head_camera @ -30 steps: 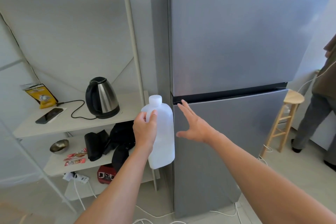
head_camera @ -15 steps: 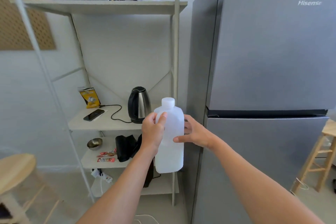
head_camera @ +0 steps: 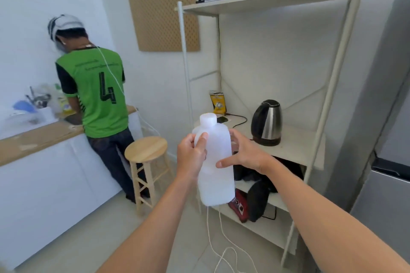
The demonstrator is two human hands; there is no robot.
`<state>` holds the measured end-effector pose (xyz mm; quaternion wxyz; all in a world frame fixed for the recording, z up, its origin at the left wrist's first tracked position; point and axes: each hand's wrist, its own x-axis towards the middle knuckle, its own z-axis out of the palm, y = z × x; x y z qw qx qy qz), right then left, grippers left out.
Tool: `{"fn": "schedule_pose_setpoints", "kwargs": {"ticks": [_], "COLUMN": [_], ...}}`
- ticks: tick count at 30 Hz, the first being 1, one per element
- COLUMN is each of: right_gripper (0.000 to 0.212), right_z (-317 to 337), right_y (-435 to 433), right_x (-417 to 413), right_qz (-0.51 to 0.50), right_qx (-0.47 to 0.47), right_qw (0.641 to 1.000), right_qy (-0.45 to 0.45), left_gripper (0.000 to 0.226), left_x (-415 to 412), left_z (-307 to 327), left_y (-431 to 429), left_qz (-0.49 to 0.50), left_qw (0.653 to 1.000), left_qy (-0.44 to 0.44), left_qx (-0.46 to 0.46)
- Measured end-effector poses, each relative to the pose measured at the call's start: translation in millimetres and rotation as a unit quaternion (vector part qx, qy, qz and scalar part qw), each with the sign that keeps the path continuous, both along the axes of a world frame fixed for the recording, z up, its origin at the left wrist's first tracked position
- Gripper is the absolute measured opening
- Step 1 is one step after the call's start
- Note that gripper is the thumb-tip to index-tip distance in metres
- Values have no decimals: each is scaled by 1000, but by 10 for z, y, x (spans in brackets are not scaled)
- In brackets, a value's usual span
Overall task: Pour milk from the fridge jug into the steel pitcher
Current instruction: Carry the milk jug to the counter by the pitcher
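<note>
A white plastic milk jug (head_camera: 216, 175) with its cap on hangs upright in front of me, at chest height. My left hand (head_camera: 192, 158) grips its handle side near the neck. My right hand (head_camera: 246, 154) rests against the jug's right flank with fingers spread around it. The closed grey fridge (head_camera: 390, 117) stands at the right edge. No steel pitcher is in view.
A pale shelf unit (head_camera: 295, 144) holds a steel kettle (head_camera: 266, 123), a phone and a yellow packet. A wooden stool (head_camera: 146, 149) stands on the floor left of the jug. A person in a green shirt (head_camera: 97, 93) stands at the wooden counter (head_camera: 40, 137). White cables lie on the floor.
The view has swung left, away from the fridge toward the counter and the person. My right hand came off the fridge door and onto the jug; my left hand kept its grip.
</note>
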<state>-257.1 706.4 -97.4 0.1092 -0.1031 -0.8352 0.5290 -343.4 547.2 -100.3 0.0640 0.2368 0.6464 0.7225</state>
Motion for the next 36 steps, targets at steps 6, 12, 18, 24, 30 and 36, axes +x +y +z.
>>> {"fn": "schedule_pose_setpoints", "kwargs": {"ticks": [6,12,18,24,30,36], "right_gripper": [89,94,91,88,92,90], "right_z": [-93,-93,-30,32,103,123], "right_y": [-944,-2147,-3704,-5191,-6473,-7532], "right_x": [-690,-1210,-1376,-1174,-839,-382], "right_qz": [141,270,393,481,572,656], "right_qx": [-5,6,5,-11,-6,-27], "right_qw": [990,962,919,876,819,752], "right_qy": [11,30,40,38,49,68], "left_gripper": [32,30,30,30,29,29], "left_x": [-207,-184,134,670,1347,2044], "left_z": [-59,-31,21,104,115,169], "left_y": [-1128,-2388,-3836,-5156,-6216,-6963], "left_qz": [147,279,387,471,549,640], "left_qw": [988,960,922,882,834,767], "left_qy": [28,18,21,34,41,43], "left_qx": [-23,-7,6,1,14,-2]}}
